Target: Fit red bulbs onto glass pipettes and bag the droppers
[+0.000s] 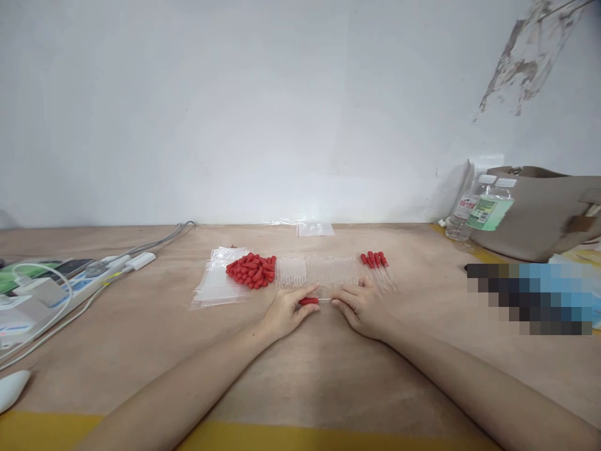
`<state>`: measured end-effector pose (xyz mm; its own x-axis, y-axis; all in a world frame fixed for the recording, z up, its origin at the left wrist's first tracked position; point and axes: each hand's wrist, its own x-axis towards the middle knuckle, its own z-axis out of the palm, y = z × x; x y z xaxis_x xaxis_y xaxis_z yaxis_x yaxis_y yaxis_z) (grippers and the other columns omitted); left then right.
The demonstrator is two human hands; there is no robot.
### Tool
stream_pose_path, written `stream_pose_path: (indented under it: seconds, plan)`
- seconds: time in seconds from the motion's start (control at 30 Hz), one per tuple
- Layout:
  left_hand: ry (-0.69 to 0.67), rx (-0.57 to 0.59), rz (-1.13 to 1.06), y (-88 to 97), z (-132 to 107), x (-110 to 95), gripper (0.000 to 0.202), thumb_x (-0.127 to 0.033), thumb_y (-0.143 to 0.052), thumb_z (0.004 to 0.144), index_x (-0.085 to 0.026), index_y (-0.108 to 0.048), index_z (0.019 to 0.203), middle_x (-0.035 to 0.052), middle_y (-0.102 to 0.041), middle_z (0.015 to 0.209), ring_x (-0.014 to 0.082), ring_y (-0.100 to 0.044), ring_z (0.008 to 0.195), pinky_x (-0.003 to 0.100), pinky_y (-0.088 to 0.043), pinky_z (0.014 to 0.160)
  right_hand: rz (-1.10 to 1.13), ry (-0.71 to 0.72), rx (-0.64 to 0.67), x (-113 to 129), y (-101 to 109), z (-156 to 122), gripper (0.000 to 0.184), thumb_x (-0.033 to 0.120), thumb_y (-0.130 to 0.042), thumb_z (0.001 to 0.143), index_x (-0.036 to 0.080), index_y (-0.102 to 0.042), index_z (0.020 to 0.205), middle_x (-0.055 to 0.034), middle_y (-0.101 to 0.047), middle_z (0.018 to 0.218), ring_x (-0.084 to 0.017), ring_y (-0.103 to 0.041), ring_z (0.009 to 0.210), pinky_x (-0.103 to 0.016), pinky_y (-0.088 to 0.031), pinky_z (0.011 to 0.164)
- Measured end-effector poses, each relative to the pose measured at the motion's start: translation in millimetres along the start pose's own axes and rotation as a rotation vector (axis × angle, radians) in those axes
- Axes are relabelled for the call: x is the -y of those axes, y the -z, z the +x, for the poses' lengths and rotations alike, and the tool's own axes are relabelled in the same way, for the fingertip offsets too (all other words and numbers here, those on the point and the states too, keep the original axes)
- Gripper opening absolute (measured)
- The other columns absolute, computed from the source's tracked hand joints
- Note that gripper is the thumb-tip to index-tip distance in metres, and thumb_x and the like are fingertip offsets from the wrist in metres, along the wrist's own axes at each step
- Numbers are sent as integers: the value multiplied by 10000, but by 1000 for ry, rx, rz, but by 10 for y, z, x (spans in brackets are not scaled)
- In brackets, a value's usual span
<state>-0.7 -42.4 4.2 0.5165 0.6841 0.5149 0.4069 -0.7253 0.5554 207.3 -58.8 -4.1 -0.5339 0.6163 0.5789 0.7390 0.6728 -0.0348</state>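
1. power strip point(85, 285) at the far left of the tabletop point(141, 351), white, with white chargers point(28, 313) on it and a grey cable point(164, 241) running back toward the wall.
2. clear plastic bags point(218, 291) come next, stacked flat and a little askew.
3. a pile of red bulbs point(251, 270) lies heaped over the right part of that stack.
4. just right of the pile, a row of clear tubes point(328, 270) lies side by side, beyond my two hands.
5. my left hand point(282, 311) rests low, its fingers closed around one red bulb point(308, 301), which lies lengthwise toward my other hand.
6. between my hands shows a short stretch of clear tube point(325, 300), in line with that bulb; i cannot tell how far it goes in.
7. my right hand point(364, 311) has its fingers pinched narrow on the tube's right part.
8. near that hand, four red-capped tubes point(377, 258) lie together, red ends away from me.
9. far right, two plastic bottles point(491, 213) stand against a beige bag point(539, 216).
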Motion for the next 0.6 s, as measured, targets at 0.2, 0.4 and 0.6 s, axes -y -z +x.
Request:
stream_pose_path:
  seconds: [0.2, 0.4, 0.6]
  plan:
    - [-32, 40, 5, -12, -20, 60, 463, -261, -557, 760, -160, -459, 1202, 52, -677, 851, 148, -625, 733, 271, -491, 701, -38, 49, 38, 40, 23, 21, 240, 206, -355, 851, 173, -579, 769, -18, -585, 680, -100, -461, 590, -281, -216, 660]
    - [-95, 107, 23, -13, -51, 62, 490, -226, -513, 783, -173, -390, 1254, 16, -657, 779, 113, -574, 635, 230, -470, 632, -16, 39, 126, 114, 57, 54, 250, 205, -362, 838, 158, -552, 682, -6, -579, 631, -88, -437, 528, -279, -218, 656]
    - [-151, 132, 58, -9, -58, 44, 497, -227, -494, 800, -176, -355, 1275, 9, -649, 776, 107, -564, 644, 224, -451, 648, 27, -10, 175, 176, 59, 80, 258, 209, -343, 842, 165, -555, 701, -14, -592, 641, -102, -458, 540, -280, -231, 654]
